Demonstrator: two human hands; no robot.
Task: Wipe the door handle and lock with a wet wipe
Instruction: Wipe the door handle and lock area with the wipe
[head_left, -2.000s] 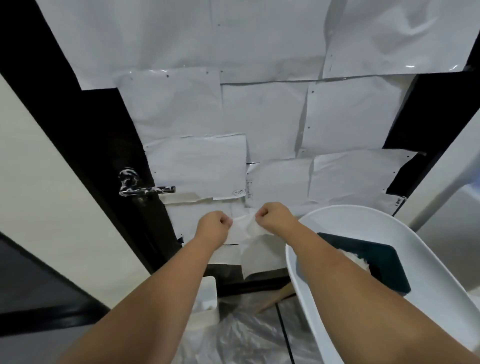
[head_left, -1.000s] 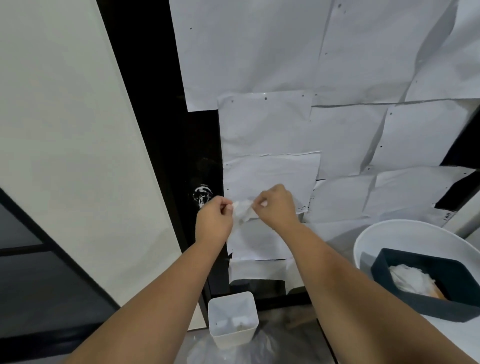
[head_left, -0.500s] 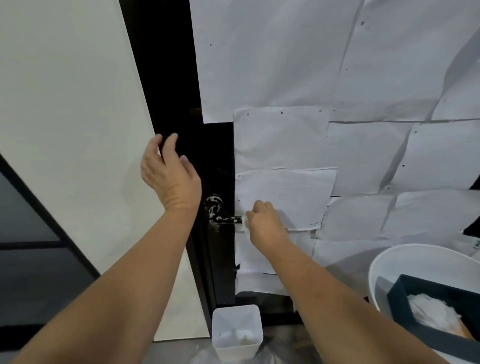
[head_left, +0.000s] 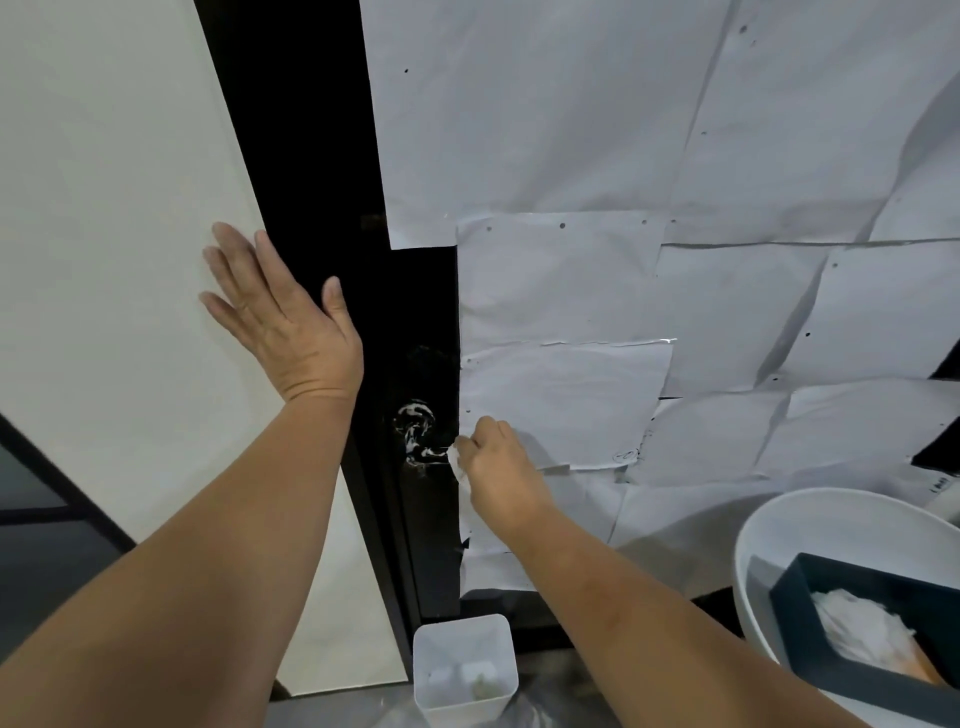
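Black door (head_left: 415, 312) fills the middle of the frame, papered over with white sheets (head_left: 561, 405) on its right, with a pale wall panel (head_left: 104, 260) at the left. Your left hand (head_left: 283, 322) lies flat and spread against that panel's edge, holding nothing. Your right hand (head_left: 498, 467) is curled round a bunched wet wipe (head_left: 460, 462), pressed to the lever of the door handle (head_left: 421, 441), centre frame, which is smeared white. The lock itself I cannot make out. Wrap the wipe round the lever and draw it along the length, then work round the rosette; refold to a clean face as it loads up. Brace with your left so the door does not swing. Small pen marks sit on the paper right of your wrist, too small to read; no brand shows on the white bin (head_left: 465, 670) below.
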